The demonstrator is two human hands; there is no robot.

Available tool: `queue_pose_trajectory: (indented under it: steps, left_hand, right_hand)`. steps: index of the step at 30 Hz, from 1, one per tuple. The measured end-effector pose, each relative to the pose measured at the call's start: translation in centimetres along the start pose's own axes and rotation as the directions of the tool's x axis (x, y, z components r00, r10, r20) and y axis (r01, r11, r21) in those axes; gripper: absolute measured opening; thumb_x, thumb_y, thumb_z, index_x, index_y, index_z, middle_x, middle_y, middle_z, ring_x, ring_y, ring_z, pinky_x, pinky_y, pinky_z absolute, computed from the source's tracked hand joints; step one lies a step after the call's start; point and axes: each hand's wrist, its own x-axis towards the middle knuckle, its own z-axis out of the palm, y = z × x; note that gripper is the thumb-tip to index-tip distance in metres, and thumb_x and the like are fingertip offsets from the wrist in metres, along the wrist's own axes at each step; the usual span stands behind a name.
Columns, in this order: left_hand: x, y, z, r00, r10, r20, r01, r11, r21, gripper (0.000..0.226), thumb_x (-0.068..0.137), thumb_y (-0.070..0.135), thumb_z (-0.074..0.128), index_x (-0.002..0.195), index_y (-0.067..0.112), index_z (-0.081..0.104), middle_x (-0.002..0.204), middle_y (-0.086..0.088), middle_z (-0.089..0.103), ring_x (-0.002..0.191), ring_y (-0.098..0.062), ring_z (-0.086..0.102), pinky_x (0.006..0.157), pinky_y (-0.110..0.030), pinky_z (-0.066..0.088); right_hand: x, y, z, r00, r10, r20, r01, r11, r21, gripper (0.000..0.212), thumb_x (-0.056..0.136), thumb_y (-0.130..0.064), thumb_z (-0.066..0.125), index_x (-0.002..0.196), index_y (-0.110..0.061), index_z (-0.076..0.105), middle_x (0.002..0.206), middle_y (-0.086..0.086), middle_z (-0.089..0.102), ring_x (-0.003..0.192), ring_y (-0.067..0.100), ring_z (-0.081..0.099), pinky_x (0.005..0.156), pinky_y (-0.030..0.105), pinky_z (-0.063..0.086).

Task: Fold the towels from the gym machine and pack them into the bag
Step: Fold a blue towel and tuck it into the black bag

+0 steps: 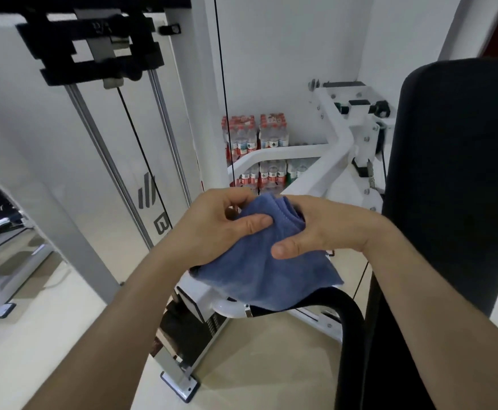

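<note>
Both my left hand and right hand pinch the blue towel — soft, light, floppy; I judge corners the best hold.

Single head-worn wide-angle view, looking forward and down. Close, mid-frame: left hand and right hand with the blue terry towel. White steel gym machine frame just beyond; cream floor below. Black padded upright pad crowds the right edge.

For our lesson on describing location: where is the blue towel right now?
The blue towel is at the centre of the head view, held between the left hand and the right hand, left of the black pad.
</note>
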Motion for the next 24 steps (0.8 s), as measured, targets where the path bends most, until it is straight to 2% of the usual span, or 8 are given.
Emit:
queue_pose_trajectory:
  steps: [3,7,9,13,16,20,22,24]
  left_hand:
    - [-0.6,1.4,-0.4,1.0,0.018,0.018,-0.019,0.995,0.101,0.006,0.086,0.03,0.069,0.088,0.023,0.069,0.081,0.003,0.07,0.077,-0.016,0.066,0.074,-0.041,0.056]
    - [-1.8,3.3,-0.3,1.0,0.008,0.003,-0.008,0.997,0.076,0.026,0.074,0.051,0.069,0.074,0.025,0.068,0.071,0.006,0.069,0.065,-0.007,0.063,0.063,-0.027,0.054]
    - [-2.8,3.6,-1.0,0.992,-0.062,0.109,0.063,0.998,-0.012,0.035,0.071,0.057,0.069,0.075,0.022,0.071,0.074,0.005,0.072,0.069,-0.007,0.067,0.063,-0.024,0.053]
    - [-6.7,2.9,-1.4,0.944,-0.063,0.324,0.173,0.931,-0.321,0.067,0.054,0.063,0.08,0.1,0.014,0.073,0.102,-0.005,0.075,0.099,-0.02,0.07,0.084,-0.023,0.054]
    - [-9.6,3.2,2.4,0.98,-0.152,0.127,0.198,0.725,-0.66,0.068,0.056,0.038,0.09,0.113,0.011,0.066,0.111,-0.008,0.072,0.106,-0.029,0.067,0.08,-0.033,0.057]
    - [-12.2,5.7,8.2,0.92,-0.371,-0.13,0.097,0.535,-0.839,0.044,0.08,0.015,0.073,0.118,0.023,0.052,0.101,-0.001,0.073,0.096,-0.028,0.07,0.075,-0.04,0.06]
    - [-13.1,7.1,10.3,0.913,-0.37,-0.173,0.099,0.611,-0.785,0.04,0.089,0.017,0.066,0.119,0.036,0.048,0.105,-0.004,0.07,0.092,-0.026,0.071,0.074,-0.043,0.06]
    - [-13.8,8.2,12.4,0.944,-0.252,-0.212,0.063,0.77,-0.635,0.037,0.095,0.019,0.059,0.119,0.044,0.045,0.112,-0.002,0.064,0.096,-0.026,0.068,0.08,-0.047,0.058]
  right_hand:
    - [-1.0,-0.8,0.8,0.99,0.012,-0.142,-0.012,1.0,0.0,0.044,0.076,-0.029,0.08,0.116,-0.018,0.062,0.107,0.002,0.072,0.097,0.018,0.07,0.089,0.043,0.056]
    - [-3.2,-1.4,2.2,0.975,-0.018,-0.223,0.04,0.995,0.096,0.048,0.08,-0.026,0.078,0.124,-0.023,0.058,0.116,-0.001,0.068,0.105,0.017,0.067,0.093,0.042,0.054]
    - [-4.8,-1.7,2.8,0.958,-0.032,-0.283,0.078,0.985,0.152,0.046,0.081,-0.022,0.076,0.123,-0.025,0.057,0.116,-0.001,0.067,0.105,0.017,0.067,0.091,0.04,0.055]
    - [-8.9,-2.3,3.9,0.886,0.043,-0.462,0.152,0.914,0.376,0.05,0.073,-0.024,0.081,0.118,-0.024,0.06,0.112,0.002,0.07,0.101,0.023,0.069,0.079,0.032,0.056]
    - [-11.8,-2.8,6.1,0.845,0.122,-0.521,0.202,0.83,0.521,0.047,0.073,-0.02,0.079,0.117,-0.012,0.062,0.103,0.006,0.073,0.093,0.024,0.072,0.071,0.028,0.056]
    - [-15.8,-2.3,10.5,0.806,0.332,-0.49,0.195,0.633,0.749,0.029,0.072,-0.022,0.072,0.098,-0.009,0.068,0.09,0.008,0.075,0.083,0.024,0.073,0.066,0.033,0.057]
    - [-18.2,-1.5,12.2,0.818,0.386,-0.427,0.19,0.519,0.834,0.028,0.075,-0.023,0.07,0.099,-0.008,0.071,0.1,0.013,0.074,0.091,0.028,0.072,0.077,0.038,0.055]
    - [-20.9,-0.8,13.4,0.83,0.426,-0.361,0.172,0.42,0.891,0.027,0.077,-0.024,0.068,0.096,-0.007,0.076,0.103,0.015,0.074,0.091,0.029,0.073,0.078,0.04,0.058]
